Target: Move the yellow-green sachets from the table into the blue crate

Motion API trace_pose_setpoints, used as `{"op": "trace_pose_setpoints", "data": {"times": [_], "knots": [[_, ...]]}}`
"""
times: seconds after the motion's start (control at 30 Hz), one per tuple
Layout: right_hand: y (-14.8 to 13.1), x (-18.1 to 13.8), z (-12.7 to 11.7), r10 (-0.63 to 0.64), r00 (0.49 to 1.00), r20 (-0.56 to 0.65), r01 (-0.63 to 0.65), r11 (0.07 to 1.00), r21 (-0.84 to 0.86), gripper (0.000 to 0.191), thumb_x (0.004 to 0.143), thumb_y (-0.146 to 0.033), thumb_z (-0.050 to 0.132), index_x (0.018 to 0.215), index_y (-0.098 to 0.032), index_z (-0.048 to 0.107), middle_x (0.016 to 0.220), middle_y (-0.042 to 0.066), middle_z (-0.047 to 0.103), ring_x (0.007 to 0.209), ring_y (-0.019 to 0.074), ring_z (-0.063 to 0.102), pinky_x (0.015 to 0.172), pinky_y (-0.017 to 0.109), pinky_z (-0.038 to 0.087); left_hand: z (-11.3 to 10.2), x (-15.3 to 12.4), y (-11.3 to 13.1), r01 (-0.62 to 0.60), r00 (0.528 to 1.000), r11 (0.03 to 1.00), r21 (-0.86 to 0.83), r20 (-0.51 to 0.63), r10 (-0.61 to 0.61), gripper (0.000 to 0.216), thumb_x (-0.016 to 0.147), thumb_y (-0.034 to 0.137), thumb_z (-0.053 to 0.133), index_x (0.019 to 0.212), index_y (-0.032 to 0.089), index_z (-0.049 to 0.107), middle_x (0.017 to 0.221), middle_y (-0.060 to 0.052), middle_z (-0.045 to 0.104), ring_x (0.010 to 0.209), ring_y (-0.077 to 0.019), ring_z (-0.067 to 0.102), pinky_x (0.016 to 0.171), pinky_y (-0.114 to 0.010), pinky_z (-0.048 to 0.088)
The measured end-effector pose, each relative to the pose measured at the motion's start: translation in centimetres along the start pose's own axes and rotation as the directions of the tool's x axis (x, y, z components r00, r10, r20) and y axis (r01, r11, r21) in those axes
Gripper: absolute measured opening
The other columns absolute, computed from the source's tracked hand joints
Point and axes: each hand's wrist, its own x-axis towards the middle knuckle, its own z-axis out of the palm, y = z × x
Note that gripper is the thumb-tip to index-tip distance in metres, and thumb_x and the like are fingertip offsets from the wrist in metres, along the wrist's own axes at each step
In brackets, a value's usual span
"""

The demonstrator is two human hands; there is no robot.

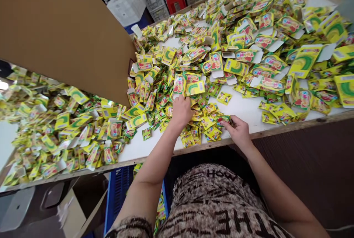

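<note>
My left hand (181, 112) is closed at the lower end of a small yellow, green and red carton (179, 84), its fingers partly hidden behind my knuckles. Close to the table's front edge, my right hand (239, 132) pinches a small green and yellow sachet (223, 119) between thumb and fingers. Many loose yellow sachets (209, 122) lie between and below the two hands. Beside the left hand, another yellow carton (195, 88) rests on the pile.
A white table (250, 114) with a wooden rim carries heaps of cartons, several with open flaps. A big brown cardboard sheet (69, 35) stands at the left. Below the edge are a blue crate (117, 190) and an open cardboard box (80, 205). Behind stands a red stool (176, 1).
</note>
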Motion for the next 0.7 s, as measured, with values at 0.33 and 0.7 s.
{"op": "trace_pose_setpoints", "data": {"times": [0.33, 0.7], "knots": [[-1.8, 1.0, 0.1, 0.085, 0.994, -0.075, -0.063, 0.966, 0.249, 0.031, 0.079, -0.046, 0.077, 0.085, -0.016, 0.070, 0.072, 0.000, 0.068, 0.062, 0.0140, 0.058, 0.059, 0.026, 0.048, -0.2, -1.8, -3.9, 0.048, 0.989, 0.877, -0.478, -0.102, -0.109, 0.015, 0.092, 0.027, 0.054, 0.080, 0.019, 0.057, 0.072, -0.003, 0.056, 0.069, -0.0185, 0.053, 0.064, -0.029, 0.034], [-9.7, 3.6, 7.8, -0.474, 0.824, 0.309, 0.547, 0.807, -0.221, 0.013, 0.094, -0.024, 0.061, 0.098, -0.017, 0.071, 0.094, 0.009, 0.067, 0.092, 0.0224, 0.061, 0.086, 0.036, 0.049, 4.9, -10.7, -1.5, 0.061, 0.987, -0.004, -0.998, 0.061, -0.151, 0.032, 0.089, 0.049, 0.062, 0.096, 0.018, 0.066, 0.089, -0.002, 0.065, 0.084, -0.0174, 0.056, 0.081, -0.028, 0.045]]}}
